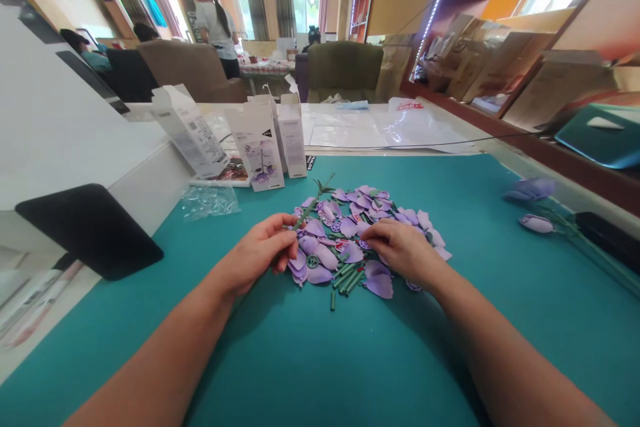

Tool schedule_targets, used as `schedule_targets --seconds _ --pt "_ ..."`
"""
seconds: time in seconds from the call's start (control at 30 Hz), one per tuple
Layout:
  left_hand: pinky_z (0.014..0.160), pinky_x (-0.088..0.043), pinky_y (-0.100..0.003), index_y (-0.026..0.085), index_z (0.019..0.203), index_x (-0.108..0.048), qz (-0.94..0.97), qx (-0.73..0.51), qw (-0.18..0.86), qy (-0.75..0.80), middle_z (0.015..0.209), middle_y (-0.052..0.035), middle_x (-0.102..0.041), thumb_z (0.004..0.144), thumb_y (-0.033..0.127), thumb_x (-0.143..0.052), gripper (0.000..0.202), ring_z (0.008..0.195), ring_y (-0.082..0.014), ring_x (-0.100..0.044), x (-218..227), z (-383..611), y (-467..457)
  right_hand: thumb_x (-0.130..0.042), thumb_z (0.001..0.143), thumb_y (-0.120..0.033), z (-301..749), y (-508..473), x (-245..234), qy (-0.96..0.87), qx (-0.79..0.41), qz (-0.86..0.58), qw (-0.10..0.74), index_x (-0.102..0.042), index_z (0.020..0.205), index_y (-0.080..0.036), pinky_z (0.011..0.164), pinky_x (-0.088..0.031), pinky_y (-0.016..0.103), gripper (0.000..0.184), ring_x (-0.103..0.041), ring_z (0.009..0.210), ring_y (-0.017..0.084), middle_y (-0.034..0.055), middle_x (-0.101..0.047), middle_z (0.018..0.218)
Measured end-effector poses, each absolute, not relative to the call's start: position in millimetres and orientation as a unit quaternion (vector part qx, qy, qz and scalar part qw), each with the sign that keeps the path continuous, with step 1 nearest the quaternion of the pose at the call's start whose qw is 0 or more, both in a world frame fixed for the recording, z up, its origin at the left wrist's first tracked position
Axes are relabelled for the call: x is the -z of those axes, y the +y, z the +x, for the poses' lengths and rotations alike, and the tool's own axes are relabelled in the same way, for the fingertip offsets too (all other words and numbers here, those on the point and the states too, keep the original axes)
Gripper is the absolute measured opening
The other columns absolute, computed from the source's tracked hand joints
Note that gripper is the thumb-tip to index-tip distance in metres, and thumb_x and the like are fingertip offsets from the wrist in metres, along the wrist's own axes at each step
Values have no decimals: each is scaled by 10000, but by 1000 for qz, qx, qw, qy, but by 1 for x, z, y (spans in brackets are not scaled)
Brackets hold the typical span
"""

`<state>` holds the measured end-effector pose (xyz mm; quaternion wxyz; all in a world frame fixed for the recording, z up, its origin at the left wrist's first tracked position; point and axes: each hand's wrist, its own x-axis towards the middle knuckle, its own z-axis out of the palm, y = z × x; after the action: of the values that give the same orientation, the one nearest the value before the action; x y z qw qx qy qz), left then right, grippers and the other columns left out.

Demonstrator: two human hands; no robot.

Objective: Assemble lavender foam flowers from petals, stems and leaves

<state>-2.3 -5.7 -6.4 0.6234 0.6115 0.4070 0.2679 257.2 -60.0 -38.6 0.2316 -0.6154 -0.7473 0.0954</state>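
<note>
My left hand [273, 241] is closed on a green toy flower stem [313, 203], which tilts up and away with small leafy tips at its far end. Under and beyond it spreads a heap of loose purple petal pieces [327, 257] on the teal mat [330, 360]. Over the right part of the heap, my right hand [395, 245] has its fingers pinched together among the petals; whatever is between the fingertips is hidden. Short green tube pieces [346, 279] lie at the near edge of the heap, with one tube [333, 301] lying apart.
White boxes [257, 147] stand behind the heap, beside a crumpled clear bag [210, 201]. A black tablet-like panel [90, 230] leans at left. Assembled purple flowers [537, 222] and a dark object [607, 237] lie at right. A person [215, 23] stands in the background.
</note>
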Motion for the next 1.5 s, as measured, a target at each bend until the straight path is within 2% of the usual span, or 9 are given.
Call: schedule_targets --seconds 0.13,0.27,0.43,0.53,0.7,0.9,1.2,1.5 --pt "385 -336 -177 162 995 -490 554 -329 648 406 588 52 -555 766 267 -577 266 400 -60 -436 0 -2 -4 -518 847 -146 249 -62 42 -762 -95 -604 213 -704 904 -228 652 -449 280 211 -609 751 167 42 -656 846" --pt "360 -326 -165 162 989 -525 511 -394 647 405 568 55 -537 754 237 -588 254 382 -56 -421 -5 -7 0 -565 819 -156 240 -64 44 -779 -119 -591 174 -692 1011 -223 707 -452 312 240 -592 842 203 75 -628 934" --pt "357 -329 -165 161 983 -546 485 -423 649 405 566 49 -546 761 215 -591 232 376 -57 -421 -7 -12 3 -559 828 -140 236 -63 46 -785 -126 -589 142 -704 922 -230 736 -453 320 195 -585 873 211 76 -620 916" --pt "357 -326 -161 164 969 -551 482 -420 659 397 564 48 -549 764 201 -587 211 376 -57 -421 -7 -11 2 -559 844 -176 238 -61 47 -784 -128 -587 156 -704 918 -229 739 -459 316 171 -589 864 206 76 -625 918" --pt "356 -324 -157 163 961 -556 470 -434 667 381 551 48 -547 778 183 -568 185 373 -58 -420 -7 -12 2 -479 889 -232 249 -59 45 -753 -90 -616 213 -709 929 -226 682 -463 306 233 -604 790 194 64 -636 845" --pt "347 -322 -156 161 967 -555 457 -447 670 377 546 47 -543 794 160 -545 174 368 -59 -417 -7 -14 4 -445 852 -222 266 -58 43 -717 -67 -645 257 -711 910 -212 737 -493 336 273 -646 844 217 69 -704 910" --pt "342 -308 -152 158 958 -540 449 -423 683 391 560 41 -545 821 157 -509 141 368 -56 -412 4 -9 7 -447 852 -220 259 -54 38 -709 -105 -659 229 -700 943 -228 776 -512 326 269 -670 900 211 54 -729 978" --pt "346 -309 -151 160 977 -543 447 -413 687 398 569 42 -548 817 185 -527 162 370 -52 -403 10 -8 11 -470 879 -195 255 -21 20 -745 -60 -651 135 -721 963 -237 770 -484 286 268 -650 896 202 49 -711 971"
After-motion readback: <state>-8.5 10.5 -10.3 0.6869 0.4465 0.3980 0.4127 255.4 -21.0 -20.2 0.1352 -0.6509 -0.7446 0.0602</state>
